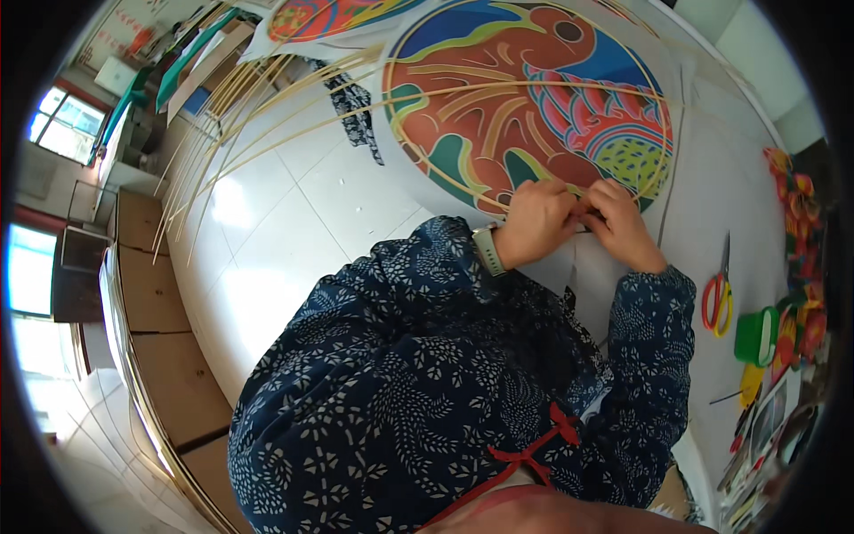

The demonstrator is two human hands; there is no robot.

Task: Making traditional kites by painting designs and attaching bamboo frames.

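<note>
Closely, round painted fish panel (pixel 525 98), red, blue, bamboo-rimmed, both hands (pixel 578 222) pinching its edge

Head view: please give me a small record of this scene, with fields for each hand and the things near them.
left hand: pinching at the lower edge of the round painted sheet, touching the right hand
right hand: pinching the same spot
thin strips: long, pale, fanned across the sheet and table
scissors: red handles, lying right of the hands
green cup: beside the scissors
</note>
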